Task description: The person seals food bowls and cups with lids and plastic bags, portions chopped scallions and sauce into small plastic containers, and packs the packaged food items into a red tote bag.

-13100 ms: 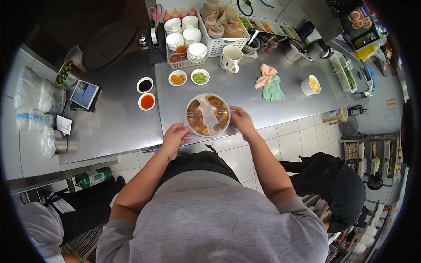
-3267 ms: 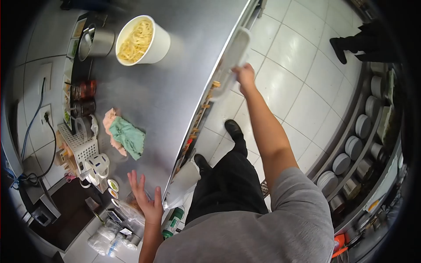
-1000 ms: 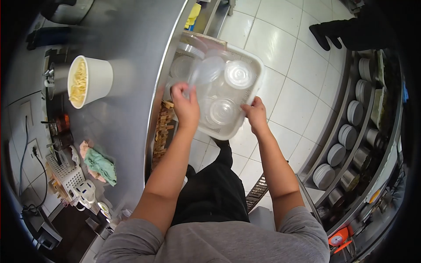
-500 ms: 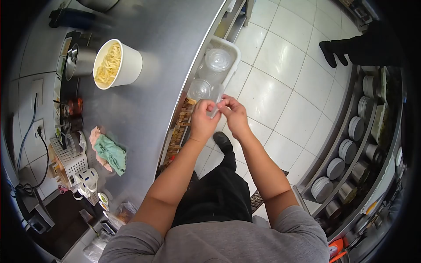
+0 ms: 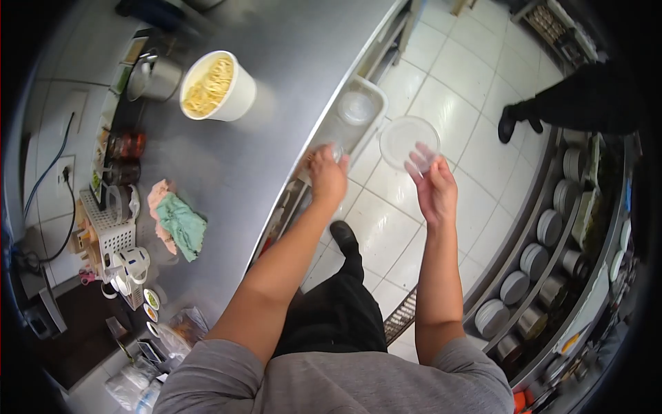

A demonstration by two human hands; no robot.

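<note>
A round clear plastic lid (image 5: 403, 141) is pinched at its lower right rim by my right hand (image 5: 437, 186), held up over the tiled floor. My left hand (image 5: 328, 178) reaches down at the counter's front edge, over the near end of a white plastic bin (image 5: 378, 96). Clear plastic, seemingly another lid (image 5: 336, 150), shows between its thumb and fingers, which are slightly blurred. More clear round lids (image 5: 356, 108) lie in the bin. On the steel counter stands a white paper tub (image 5: 238, 93) filled with pale yellow noodles or strips (image 5: 209, 88).
Green and pink cloths (image 5: 181, 224) lie on the counter (image 5: 255, 152) beside a white perforated basket (image 5: 117, 231). A metal pot (image 5: 160, 77) stands behind the tub. Shelves of stacked round containers (image 5: 534, 259) run along the right. Another person's dark-clothed leg (image 5: 552, 107) is at upper right.
My hands have parted from their shared pinch. The right hand has moved right with a lid, while the left has stayed over the bin's near end. The view has shifted slightly.
</note>
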